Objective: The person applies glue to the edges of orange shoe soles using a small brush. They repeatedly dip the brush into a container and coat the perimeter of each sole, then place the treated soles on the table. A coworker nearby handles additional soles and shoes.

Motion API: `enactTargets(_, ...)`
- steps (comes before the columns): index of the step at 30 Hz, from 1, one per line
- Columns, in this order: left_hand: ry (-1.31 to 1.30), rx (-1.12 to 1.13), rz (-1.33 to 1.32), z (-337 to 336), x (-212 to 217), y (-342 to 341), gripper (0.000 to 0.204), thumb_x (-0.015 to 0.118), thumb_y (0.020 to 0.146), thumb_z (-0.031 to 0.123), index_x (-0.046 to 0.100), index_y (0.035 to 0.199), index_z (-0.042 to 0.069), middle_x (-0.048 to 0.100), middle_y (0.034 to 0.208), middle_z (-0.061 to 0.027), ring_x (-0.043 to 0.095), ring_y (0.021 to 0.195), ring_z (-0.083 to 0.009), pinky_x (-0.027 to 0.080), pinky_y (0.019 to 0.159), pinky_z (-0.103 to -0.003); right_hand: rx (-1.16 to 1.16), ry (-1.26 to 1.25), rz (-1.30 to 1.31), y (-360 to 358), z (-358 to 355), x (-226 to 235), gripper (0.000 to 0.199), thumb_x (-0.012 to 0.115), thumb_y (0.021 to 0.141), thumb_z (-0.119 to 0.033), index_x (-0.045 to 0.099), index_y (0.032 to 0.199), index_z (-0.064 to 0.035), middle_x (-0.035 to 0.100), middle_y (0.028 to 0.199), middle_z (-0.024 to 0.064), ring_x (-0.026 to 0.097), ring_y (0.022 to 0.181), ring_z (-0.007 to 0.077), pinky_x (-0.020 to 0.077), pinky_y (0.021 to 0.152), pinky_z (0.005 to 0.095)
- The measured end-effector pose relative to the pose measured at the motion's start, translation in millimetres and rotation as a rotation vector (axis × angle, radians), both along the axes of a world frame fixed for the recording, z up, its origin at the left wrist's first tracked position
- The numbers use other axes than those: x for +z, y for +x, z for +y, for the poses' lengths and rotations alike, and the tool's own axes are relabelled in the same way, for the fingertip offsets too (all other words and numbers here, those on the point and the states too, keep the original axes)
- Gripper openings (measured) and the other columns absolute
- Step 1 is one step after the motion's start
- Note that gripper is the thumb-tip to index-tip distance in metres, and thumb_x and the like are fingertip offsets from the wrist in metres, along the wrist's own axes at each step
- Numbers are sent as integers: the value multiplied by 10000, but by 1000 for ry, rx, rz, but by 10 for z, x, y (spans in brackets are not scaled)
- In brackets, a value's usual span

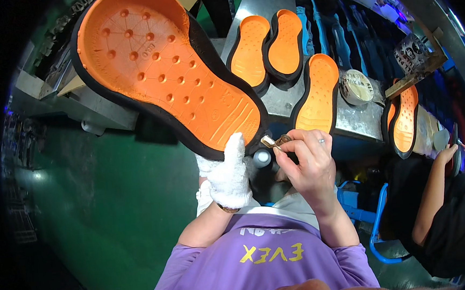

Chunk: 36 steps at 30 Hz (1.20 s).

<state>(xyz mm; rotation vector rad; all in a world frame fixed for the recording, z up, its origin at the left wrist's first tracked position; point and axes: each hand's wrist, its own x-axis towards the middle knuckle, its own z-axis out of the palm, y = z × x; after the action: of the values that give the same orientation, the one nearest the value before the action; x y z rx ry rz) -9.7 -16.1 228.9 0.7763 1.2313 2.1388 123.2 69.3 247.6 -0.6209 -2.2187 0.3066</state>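
A shoe sole (176, 68), orange inside with a black rim, is held up in front of me at the upper left. My left hand (229, 177), in a white glove, grips it by its near end, with the thumb lying over the orange surface. My bare right hand (309, 161) pinches a small tool (269, 141) with a pale, flat tip and a brownish part. That tip is at the black rim of the near end; whether it touches I cannot tell. Just below it, a round white-topped container (262, 158) shows between my hands.
Several similar soles, such as this orange one (317, 93), lie on the metal bench (281, 106) ahead. Beside them are a tape roll (356, 87) and a printed can (412, 54). At right, a co-worker's hand (448, 154) holds a dark piece near a blue chair frame (380, 231).
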Motion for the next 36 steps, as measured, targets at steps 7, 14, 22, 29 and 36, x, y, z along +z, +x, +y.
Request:
enactTargets(7, 89, -192, -190, -50, 34, 18, 328, 452, 1120, 248, 573, 1311, 10, 674, 1203, -107, 678, 1033, -188, 588, 915, -332, -48, 39, -7, 11, 29, -20, 183, 842, 736, -87, 694, 842, -69, 665, 957, 67, 628, 848, 232, 407, 891, 399)
enactTargets(14, -82, 113, -281, 12, 135, 57, 319, 604, 1033, 109, 569, 1334, 9, 671, 1251, -114, 681, 1059, -188, 580, 919, -334, -86, 66, 42, 49, 119, -71, 177, 839, 736, -77, 688, 828, -69, 664, 938, 71, 624, 839, 234, 405, 887, 396)
enactTargets(22, 1, 180, -160, 88, -1, 35, 400, 648, 968, 9, 549, 1356, 0, 671, 1268, -139, 682, 1087, -231, 566, 949, -354, -54, 26, 15, 64, 138, -35, 140, 813, 754, -66, 686, 812, -65, 685, 925, 60, 627, 850, 227, 403, 889, 372)
enactTargets(29, 47, 73, -354, 117, 30, 92, 389, 646, 953, -17, 558, 1332, -17, 681, 1243, -146, 686, 1075, -235, 561, 951, -355, 95, 14, -48, 89, 123, 10, 151, 814, 743, -120, 687, 812, -77, 658, 952, 29, 623, 836, 217, 392, 898, 409)
enactTargets(36, -46, 245, -119, 116, -62, -6, 385, 651, 933, -46, 566, 1309, -35, 696, 1210, -146, 692, 1050, -231, 560, 942, -347, 118, 90, -70, 184, 30, 4, 198, 830, 678, -80, 669, 792, -96, 683, 925, 24, 643, 778, 199, 433, 851, 376)
